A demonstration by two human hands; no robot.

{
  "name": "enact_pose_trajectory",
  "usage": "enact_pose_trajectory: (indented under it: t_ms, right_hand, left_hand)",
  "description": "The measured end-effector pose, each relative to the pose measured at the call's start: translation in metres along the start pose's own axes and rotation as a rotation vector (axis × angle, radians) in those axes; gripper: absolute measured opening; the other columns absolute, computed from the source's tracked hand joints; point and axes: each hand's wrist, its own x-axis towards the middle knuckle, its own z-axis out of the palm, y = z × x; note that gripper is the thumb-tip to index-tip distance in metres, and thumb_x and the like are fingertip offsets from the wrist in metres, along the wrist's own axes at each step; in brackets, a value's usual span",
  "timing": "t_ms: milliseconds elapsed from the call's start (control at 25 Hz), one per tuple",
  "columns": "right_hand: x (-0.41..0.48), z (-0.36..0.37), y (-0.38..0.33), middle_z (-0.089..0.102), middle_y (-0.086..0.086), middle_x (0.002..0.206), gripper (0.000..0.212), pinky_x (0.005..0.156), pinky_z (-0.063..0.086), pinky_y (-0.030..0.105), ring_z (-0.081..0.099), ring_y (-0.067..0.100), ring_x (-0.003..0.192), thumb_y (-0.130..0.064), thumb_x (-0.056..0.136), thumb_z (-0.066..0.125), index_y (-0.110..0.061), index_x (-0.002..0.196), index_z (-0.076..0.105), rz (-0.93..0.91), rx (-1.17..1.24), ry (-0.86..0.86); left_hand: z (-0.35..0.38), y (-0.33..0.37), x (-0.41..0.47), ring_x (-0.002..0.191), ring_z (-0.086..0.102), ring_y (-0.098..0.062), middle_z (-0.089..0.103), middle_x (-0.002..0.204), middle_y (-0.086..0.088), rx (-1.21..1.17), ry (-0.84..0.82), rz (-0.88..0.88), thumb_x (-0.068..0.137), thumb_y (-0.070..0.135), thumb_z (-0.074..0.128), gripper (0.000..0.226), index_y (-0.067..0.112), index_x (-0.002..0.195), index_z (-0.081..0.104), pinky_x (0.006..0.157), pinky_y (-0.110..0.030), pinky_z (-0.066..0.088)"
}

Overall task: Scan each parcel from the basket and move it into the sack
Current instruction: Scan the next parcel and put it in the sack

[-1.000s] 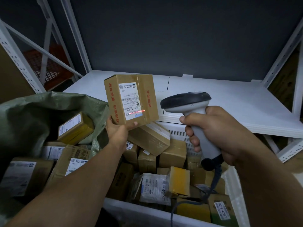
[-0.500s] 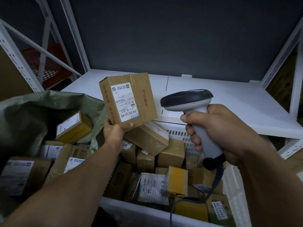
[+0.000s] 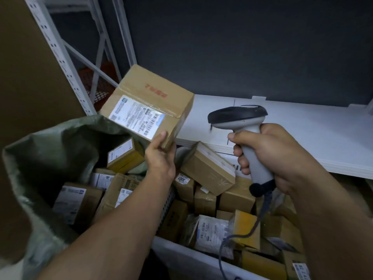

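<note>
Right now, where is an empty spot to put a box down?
The white shelf is bare between the scanner and the dark wall. The sack looks roomy along its left wall, beside the boxes already in it; the held box could probably fit there. The basket is crammed with parcels, no gap.

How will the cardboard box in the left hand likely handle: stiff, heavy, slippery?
Probably stiff: the cardboard box keeps square edges. Likely light, since the left hand holds it tilted by one corner. Its glossy taped label may be slippery.
</note>
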Motion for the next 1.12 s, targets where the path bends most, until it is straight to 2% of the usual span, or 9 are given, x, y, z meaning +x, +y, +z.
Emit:
enact_pose_trajectory:
  t_ms: [160,320,440,520,640,800,920,1000,1120]
  right_hand:
    - [0.01,0.025,0.005,0.064,0.007,0.064,0.018,0.05,0.049,0.031,0.056,0.018,0.051,-0.019,0.093,0.071,-0.006,0.082,0.065,0.013,-0.037,-0.058]
    - [0.015,0.041,0.01,0.063,0.008,0.067,0.018,0.049,0.049,0.031,0.055,0.016,0.049,-0.019,0.094,0.071,-0.005,0.085,0.066,0.031,-0.064,-0.079]
    - [0.02,0.048,0.014,0.063,0.01,0.068,0.018,0.049,0.048,0.031,0.054,0.015,0.048,-0.019,0.094,0.071,-0.005,0.084,0.066,0.036,-0.075,-0.073]
    - [0.023,0.053,0.017,0.063,0.009,0.069,0.018,0.049,0.049,0.031,0.055,0.015,0.049,-0.021,0.094,0.071,-0.005,0.085,0.067,0.039,-0.087,-0.078]
    - [0.027,0.056,0.02,0.063,0.008,0.07,0.018,0.05,0.049,0.03,0.056,0.015,0.05,-0.023,0.094,0.072,-0.007,0.086,0.067,0.047,-0.093,-0.089]
    - [0.029,0.057,0.022,0.064,0.008,0.07,0.018,0.05,0.05,0.03,0.056,0.015,0.05,-0.023,0.094,0.072,-0.007,0.086,0.067,0.045,-0.092,-0.083]
    - [0.03,0.054,0.024,0.064,0.009,0.071,0.018,0.05,0.05,0.03,0.056,0.015,0.05,-0.022,0.094,0.072,-0.006,0.088,0.067,0.051,-0.084,-0.069]
    - [0.031,0.049,0.026,0.064,0.01,0.072,0.018,0.051,0.05,0.031,0.056,0.016,0.051,-0.022,0.094,0.072,-0.005,0.091,0.067,0.057,-0.083,-0.051]
    - [0.035,0.039,0.034,0.064,0.01,0.072,0.021,0.051,0.049,0.031,0.056,0.016,0.051,-0.022,0.094,0.072,-0.002,0.096,0.068,0.075,-0.089,0.003]
  left_hand:
    - [-0.018,0.021,0.002,0.13,0.055,-0.025,0.064,0.132,-0.004,-0.099,0.166,0.07,0.092,0.02,0.071,0.028,0.029,0.116,0.06,0.11,-0.042,0.048]
    - [-0.038,0.04,0.01,0.127,0.055,-0.025,0.059,0.12,-0.002,-0.1,0.388,0.081,0.089,0.033,0.077,0.069,0.017,0.146,0.043,0.103,-0.04,0.054]
    - [-0.052,0.047,0.012,0.094,0.06,-0.015,0.054,0.097,0.004,-0.034,0.509,0.053,0.09,0.04,0.075,0.073,0.013,0.148,0.04,0.071,-0.03,0.056]
    - [-0.064,0.047,0.018,0.078,0.055,-0.011,0.056,0.105,0.002,0.033,0.569,0.018,0.089,0.043,0.075,0.073,0.015,0.148,0.042,0.057,-0.026,0.044]
    - [-0.079,0.047,0.037,0.087,0.062,-0.017,0.061,0.12,-0.002,0.161,0.645,-0.031,0.087,0.041,0.073,0.065,0.015,0.141,0.049,0.065,-0.031,0.052]
    - [-0.092,0.044,0.038,0.108,0.064,-0.021,0.06,0.134,-0.01,0.579,0.737,-0.099,0.098,0.029,0.062,0.041,0.008,0.134,0.057,0.098,-0.034,0.053]
    - [-0.09,0.047,0.048,0.117,0.06,-0.029,0.058,0.138,-0.017,0.305,0.652,0.037,0.09,0.025,0.065,0.053,0.006,0.138,0.054,0.092,-0.038,0.054]
    - [-0.071,0.043,0.04,0.12,0.057,-0.031,0.054,0.138,-0.014,0.343,0.57,0.166,0.08,0.026,0.063,0.06,0.015,0.138,0.05,0.103,-0.045,0.05]
    - [-0.037,0.031,0.019,0.105,0.058,-0.015,0.056,0.118,0.0,0.471,0.298,0.298,0.091,0.005,0.063,0.044,0.018,0.131,0.051,0.097,-0.03,0.05]
